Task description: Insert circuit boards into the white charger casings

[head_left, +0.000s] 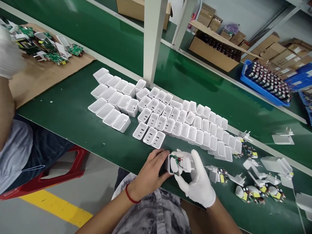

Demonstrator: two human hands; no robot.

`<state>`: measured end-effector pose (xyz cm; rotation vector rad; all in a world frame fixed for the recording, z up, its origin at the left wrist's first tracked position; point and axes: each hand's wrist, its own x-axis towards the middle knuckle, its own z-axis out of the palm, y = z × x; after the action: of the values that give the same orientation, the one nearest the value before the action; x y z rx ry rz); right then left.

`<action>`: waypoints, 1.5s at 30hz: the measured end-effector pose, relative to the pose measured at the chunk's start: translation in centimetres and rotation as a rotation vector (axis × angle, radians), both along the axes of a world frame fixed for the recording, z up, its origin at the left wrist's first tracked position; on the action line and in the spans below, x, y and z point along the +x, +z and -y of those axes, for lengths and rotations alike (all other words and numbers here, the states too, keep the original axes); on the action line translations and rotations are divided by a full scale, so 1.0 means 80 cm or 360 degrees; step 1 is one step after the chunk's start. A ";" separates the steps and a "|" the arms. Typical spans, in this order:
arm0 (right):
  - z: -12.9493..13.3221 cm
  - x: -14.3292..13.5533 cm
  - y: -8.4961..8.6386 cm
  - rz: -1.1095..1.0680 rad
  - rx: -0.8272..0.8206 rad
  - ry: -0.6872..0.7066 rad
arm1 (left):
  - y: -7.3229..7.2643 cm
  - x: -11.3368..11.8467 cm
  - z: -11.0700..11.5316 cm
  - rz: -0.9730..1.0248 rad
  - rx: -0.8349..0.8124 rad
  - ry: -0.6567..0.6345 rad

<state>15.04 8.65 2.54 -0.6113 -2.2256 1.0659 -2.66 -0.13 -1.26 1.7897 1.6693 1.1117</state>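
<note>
My bare left hand (152, 172), with a red cord at the wrist, grips a white plastic charger housing (171, 165) on its side, open end toward the right. In my gloved right hand (198, 182) is a charger circuit board (175, 162), its inner end at the mouth of the housing. A white plug piece (186, 164) hangs on it by a red wire. How deep the board sits inside is hidden. Just beyond my hands stand rows of open white housings (158, 139), several with dark slots in their bottoms.
Loose circuit boards with yellow labels (255, 194) and white plug covers (276, 165) lie to the right. At left, a co-worker's gloved hand (9, 55) is near a pile of boards (46, 45) on cardboard (31, 81). A white post (154, 42) rises behind the housings; a blue tray (265, 87) sits beyond.
</note>
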 end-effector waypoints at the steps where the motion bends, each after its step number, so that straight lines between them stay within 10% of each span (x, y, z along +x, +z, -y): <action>1: 0.000 0.000 0.001 -0.0001 0.0021 0.0015 | 0.000 0.000 0.000 0.0001 0.0001 -0.0005; 31: 0.001 -0.001 0.010 0.0289 0.0171 0.0052 | -0.001 -0.002 0.005 0.0011 -0.0107 -0.0040; 35: 0.022 0.013 -0.002 0.0330 -0.0041 -0.0281 | 0.000 -0.001 0.003 -0.0028 -0.0108 -0.0020; 38: 0.047 0.018 -0.018 0.0111 0.0326 -0.0688 | 0.003 0.004 0.000 -0.0052 -0.0047 0.0050; 45: 0.068 0.004 -0.032 0.0278 0.0831 -0.0552 | 0.001 0.020 -0.006 -0.0195 -0.0001 0.0207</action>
<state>15.39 3.20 0.00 -0.8315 -2.2999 0.2477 -1.08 0.33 -1.19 1.8029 1.8808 1.0737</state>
